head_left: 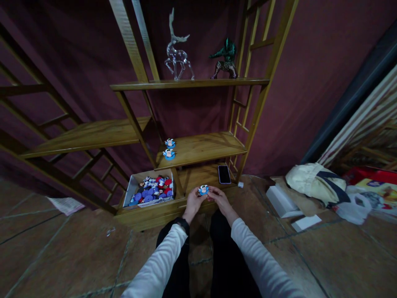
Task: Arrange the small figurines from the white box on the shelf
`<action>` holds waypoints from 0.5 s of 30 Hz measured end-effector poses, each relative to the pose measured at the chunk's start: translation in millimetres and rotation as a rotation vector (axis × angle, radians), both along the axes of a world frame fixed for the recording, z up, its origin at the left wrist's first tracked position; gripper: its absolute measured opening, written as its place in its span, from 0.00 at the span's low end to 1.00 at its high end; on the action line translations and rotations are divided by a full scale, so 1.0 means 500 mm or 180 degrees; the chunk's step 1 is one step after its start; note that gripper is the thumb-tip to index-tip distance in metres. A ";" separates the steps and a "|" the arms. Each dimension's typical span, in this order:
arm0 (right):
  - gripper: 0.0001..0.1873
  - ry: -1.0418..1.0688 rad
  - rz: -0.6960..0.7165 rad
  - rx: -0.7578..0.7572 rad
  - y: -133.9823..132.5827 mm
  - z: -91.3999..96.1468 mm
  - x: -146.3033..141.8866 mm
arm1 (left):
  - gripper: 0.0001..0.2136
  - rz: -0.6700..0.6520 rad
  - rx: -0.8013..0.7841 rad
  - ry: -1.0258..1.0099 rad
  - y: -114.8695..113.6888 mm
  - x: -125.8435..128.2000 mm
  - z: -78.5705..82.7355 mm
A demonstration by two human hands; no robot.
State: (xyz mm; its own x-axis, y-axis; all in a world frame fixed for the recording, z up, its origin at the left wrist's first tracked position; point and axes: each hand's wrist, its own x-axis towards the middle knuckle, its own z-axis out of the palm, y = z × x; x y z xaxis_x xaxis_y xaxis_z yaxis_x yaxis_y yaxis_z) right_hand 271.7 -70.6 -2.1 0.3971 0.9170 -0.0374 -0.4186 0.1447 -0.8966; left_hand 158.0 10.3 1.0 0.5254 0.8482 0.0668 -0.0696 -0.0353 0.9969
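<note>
A small figurine on a blue round base is held between both hands in front of the wooden shelf unit. My left hand grips its left side and my right hand pinches its right side. Two alike figurines stand at the left end of the middle shelf. A white box on the bottom shelf holds several more figurines with blue, purple and red bases.
A phone lies on the bottom shelf, right of my hands. A glass deer and a green figure stand on the top shelf. Bags, white boxes and papers lie on the tiled floor at right.
</note>
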 end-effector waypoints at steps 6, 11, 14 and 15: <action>0.21 0.0097 -0.0171 0.0049 -0.011 0.003 0.010 | 0.19 -0.0035 0.0032 0.0028 0.000 0.020 0.016; 0.22 0.0048 -0.0437 -0.0006 -0.010 0.009 0.013 | 0.21 0.0078 0.0036 -0.0004 -0.007 0.032 0.032; 0.23 0.0049 -0.0504 0.0008 -0.009 0.010 0.014 | 0.21 0.0185 0.0060 0.0032 -0.012 0.036 0.045; 0.23 0.0068 -0.0509 0.0028 -0.009 0.011 0.015 | 0.20 0.0211 0.0078 0.0041 -0.013 0.038 0.049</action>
